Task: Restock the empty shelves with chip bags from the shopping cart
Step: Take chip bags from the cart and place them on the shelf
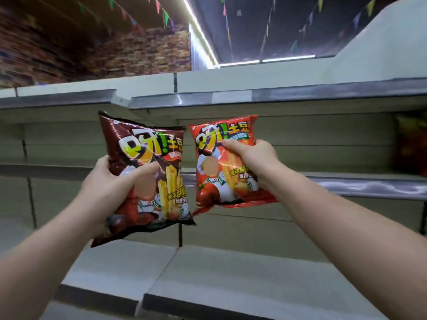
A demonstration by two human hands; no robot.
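Your two forearms reach up from the bottom corners. Your left hand (108, 181) grips the dark brown chip bag (143, 176) by its left side, thumb pressed across the front. Just beside it, your right hand (254, 158) pinches the red chip bag (221, 167) at its right edge. Beyond both hands run grey shelves (346, 183); far to your right hand's side, blurred packets (411, 144) sit on one.
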